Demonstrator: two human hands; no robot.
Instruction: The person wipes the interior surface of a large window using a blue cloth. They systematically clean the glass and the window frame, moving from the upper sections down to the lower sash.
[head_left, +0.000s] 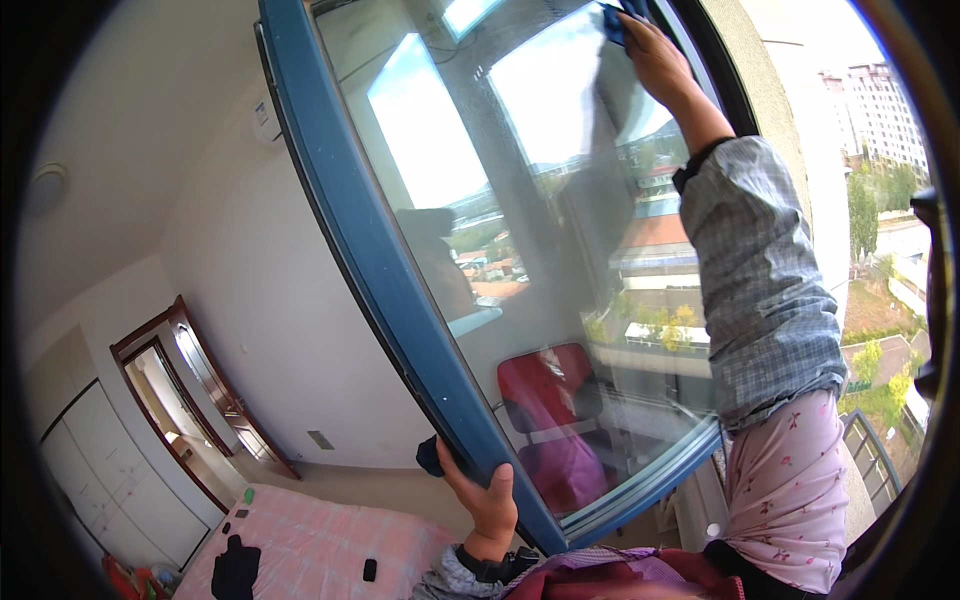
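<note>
A blue-framed window sash (375, 247) stands swung inward in front of me, tilted in this view. High on its glass pane (540, 202), my right hand (660, 64) presses a blue cloth (615, 26) near the upper right corner. My left hand (487, 506) grips the sash's lower left edge, thumb on the near face and fingers around the far side. A small dark blue piece (429, 457), perhaps cloth, shows beside the left fingertips; I cannot tell whether they hold it. The pane carries hazy streaks and reflections, and a red-backed chair (551, 382) shows in or through it.
Outside at right are tall buildings (885, 112) and a metal railing (870, 450), far above ground. At lower left a bed with a pink checked cover (322, 525) bears a black garment (236, 566) and a phone-like black object (370, 570). Behind is a wooden door (225, 390).
</note>
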